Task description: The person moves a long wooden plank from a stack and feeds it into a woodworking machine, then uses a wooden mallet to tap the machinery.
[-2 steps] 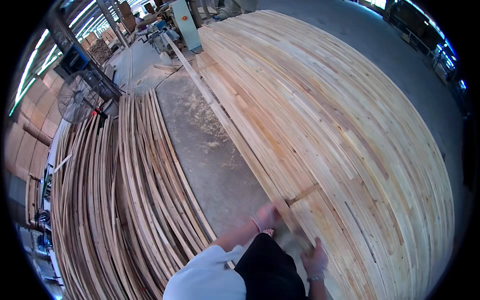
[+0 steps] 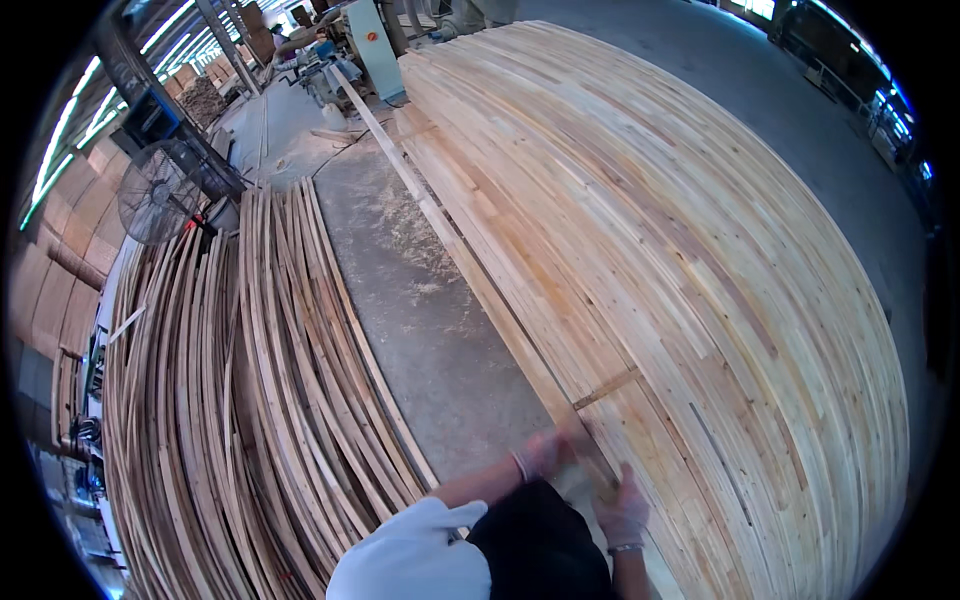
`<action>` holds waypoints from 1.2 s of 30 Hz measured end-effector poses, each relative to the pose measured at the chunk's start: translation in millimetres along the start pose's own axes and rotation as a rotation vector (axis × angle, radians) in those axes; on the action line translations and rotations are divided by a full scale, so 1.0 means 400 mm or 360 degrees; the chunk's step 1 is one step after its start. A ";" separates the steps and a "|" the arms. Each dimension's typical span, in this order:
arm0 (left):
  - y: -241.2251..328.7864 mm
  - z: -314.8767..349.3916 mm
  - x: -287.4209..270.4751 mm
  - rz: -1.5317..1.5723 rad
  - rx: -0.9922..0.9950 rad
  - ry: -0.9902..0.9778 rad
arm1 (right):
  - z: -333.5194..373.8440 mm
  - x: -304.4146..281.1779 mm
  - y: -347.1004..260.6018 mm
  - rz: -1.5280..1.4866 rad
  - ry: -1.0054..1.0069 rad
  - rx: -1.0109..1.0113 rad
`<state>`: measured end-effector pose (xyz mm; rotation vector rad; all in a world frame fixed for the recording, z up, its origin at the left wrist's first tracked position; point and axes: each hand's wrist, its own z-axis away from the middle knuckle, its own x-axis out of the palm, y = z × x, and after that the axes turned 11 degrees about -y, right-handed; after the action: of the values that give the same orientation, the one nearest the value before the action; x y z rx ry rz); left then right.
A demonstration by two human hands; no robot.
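A long, narrow wooden strip (image 2: 522,352) runs from the machine at the far end back to my body, along the near left edge of a broad stack of boards (image 2: 620,240). My left hand (image 2: 545,452) is closed around the strip near its close end, slightly smeared by motion. My right hand (image 2: 624,508) is closed at the strip's close end, thumb upward, beside the stack's edge. Part of its fingers is hidden behind the wood. Both hands seem to wear thin, pale gloves.
Many loose wooden strips (image 2: 300,350) lie in long rows on my left. A floor fan (image 2: 158,195) stands beyond them. Sawdust covers part of the grey floor (image 2: 430,400). A machine with a pale green cabinet (image 2: 374,50) stands at the far end.
My left hand has shifted slightly down toward my body along with the strip. My right hand has moved a little closer and to the left.
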<state>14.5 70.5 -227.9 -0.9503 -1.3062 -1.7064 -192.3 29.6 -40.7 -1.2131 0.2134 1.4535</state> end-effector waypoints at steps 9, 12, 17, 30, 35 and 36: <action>0.126 0.037 0.341 0.0408 -0.0032 0.0041 | 0.343 -0.118 0.437 0.0083 0.0312 0.0069; 0.290 0.011 0.428 0.0417 0.0320 0.0306 | 0.638 -0.365 0.441 0.0043 -0.0690 0.1206; 0.524 -0.072 0.403 0.0327 0.0681 0.0441 | 0.820 -0.427 0.385 -0.0203 -0.0177 0.1410; 1.154 -0.239 0.119 0.0141 0.0855 0.0574 | 0.294 -0.383 -0.079 -0.0338 0.0083 0.1218; 1.361 -0.292 -0.069 0.0042 0.0797 0.0450 | 0.157 -0.296 -0.095 -0.0331 0.0531 0.1237; 1.382 -0.289 -0.082 0.0068 0.0794 0.0394 | 0.140 -0.266 -0.064 -0.0161 0.0839 0.1286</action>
<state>513.7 -135.3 -59.0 -0.4582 -1.4337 -1.3202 -224.2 10.9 76.7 -0.8745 0.9804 0.7842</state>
